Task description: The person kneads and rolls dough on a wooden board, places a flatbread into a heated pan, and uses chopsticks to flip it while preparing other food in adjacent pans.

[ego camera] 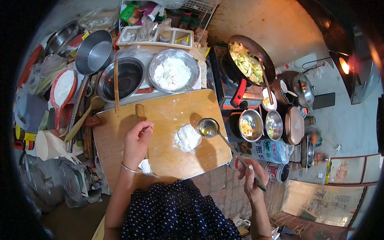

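Note:
My right hand (253,175) grips the handle of a metal ladle (208,127), whose bowl holds some yellowish liquid. The ladle's bowl is above the wooden board (163,112), just right of a flour-covered lump of dough (188,137). Over the left part of the board is my left hand (141,139), its fingers curled in; whether anything is between them cannot be told. A wooden rolling pin (140,111) lies partly beneath this hand. Near my left wrist is a small heap of flour (145,166). Behind the board stands a metal bowl of flour (172,71).
A pan of sliced vegetables (247,64) sits on the cooker at the back right, its red handle (239,93) towards the board. Small metal bowls (251,124) stand beside the board. Chopsticks (116,85) lie across a dark bowl (123,78); a saucepan (94,53) is farther left.

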Motion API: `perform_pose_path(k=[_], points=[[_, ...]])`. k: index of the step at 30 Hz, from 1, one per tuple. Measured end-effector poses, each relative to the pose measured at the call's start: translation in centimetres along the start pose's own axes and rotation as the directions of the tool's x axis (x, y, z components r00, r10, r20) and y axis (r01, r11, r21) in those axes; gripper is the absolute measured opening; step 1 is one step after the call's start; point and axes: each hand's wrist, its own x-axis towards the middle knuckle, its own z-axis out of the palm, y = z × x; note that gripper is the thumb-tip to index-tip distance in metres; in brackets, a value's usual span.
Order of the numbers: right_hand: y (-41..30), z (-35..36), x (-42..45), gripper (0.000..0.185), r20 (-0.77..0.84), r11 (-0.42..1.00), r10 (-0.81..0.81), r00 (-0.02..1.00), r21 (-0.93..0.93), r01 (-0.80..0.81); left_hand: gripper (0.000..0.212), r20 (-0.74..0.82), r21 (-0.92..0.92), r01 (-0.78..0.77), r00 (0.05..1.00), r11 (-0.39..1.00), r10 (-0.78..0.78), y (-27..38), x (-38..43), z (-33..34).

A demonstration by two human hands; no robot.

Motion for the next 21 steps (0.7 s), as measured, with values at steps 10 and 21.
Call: perform_pose_path(k=[10, 21], points=[[-2.0, 2.1, -1.5, 0.024, 0.059, 0.977, -0.202, 0.978, -0.060, 0.205, 0.013, 0.008, 0.030, -0.009, 1.000, 1.000, 0.008, 0.1, 0.3, 0.7], [0.0, 0.0, -2.7, 0.028, -0.045, 0.981, -0.137, 0.989, -0.147, 0.130, 0.013, 0.017, 0.032, -0.022, 1.000, 0.999, 0.022, 0.2, -0.1, 0.8]])
